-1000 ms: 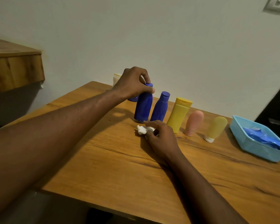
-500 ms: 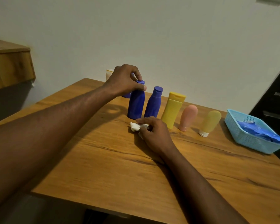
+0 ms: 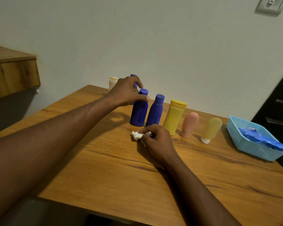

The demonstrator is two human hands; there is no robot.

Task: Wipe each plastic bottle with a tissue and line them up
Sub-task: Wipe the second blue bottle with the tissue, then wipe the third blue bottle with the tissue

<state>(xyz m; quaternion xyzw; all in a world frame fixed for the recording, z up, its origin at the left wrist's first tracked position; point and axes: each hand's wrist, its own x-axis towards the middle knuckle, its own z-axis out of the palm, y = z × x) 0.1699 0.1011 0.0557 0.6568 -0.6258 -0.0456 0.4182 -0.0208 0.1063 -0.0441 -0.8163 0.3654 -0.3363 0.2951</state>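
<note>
The left hand [image 3: 127,92] grips the blue bottle [image 3: 138,113] (by its neck) and should release gently, upright; the right hand [image 3: 158,141] pinches the tissue [image 3: 137,135].

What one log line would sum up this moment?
left hand: grips left-end blue bottle | right hand: pinches tissue on table | row: five bottles standing

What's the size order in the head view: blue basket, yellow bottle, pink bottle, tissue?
1. blue basket
2. yellow bottle
3. pink bottle
4. tissue, partly hidden by the right hand, so its full size is unsure
</note>
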